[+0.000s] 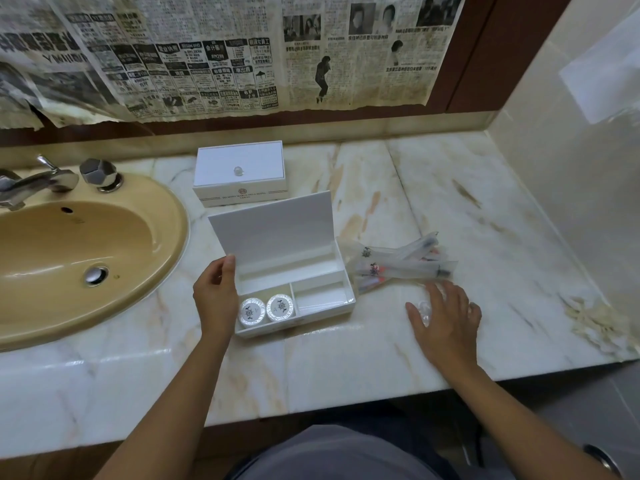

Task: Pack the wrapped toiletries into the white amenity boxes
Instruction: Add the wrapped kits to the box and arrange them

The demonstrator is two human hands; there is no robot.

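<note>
An open white amenity box (347, 296) sits on the marble counter, its lid (273, 230) standing upright. Two round wrapped soaps (266, 309) lie in its front-left compartment; the other compartments look bare. My left hand (216, 299) holds the box's left side, thumb against the lid's lower edge. A second white box (239, 171) with a clear knob stands shut behind it. Several wrapped toiletries (401, 265) in clear packets lie right of the open box. My right hand (446, 317) lies spread, fingers straight, over small clear wrapped items (423, 311) just in front of that pile.
A tan sink (69, 251) with chrome taps (38, 181) fills the left side. Newspaper covers the mirror at the back. A tiled wall bounds the counter on the right, with crumbled debris (595, 323) near the right front corner. The counter's front edge runs below my hands.
</note>
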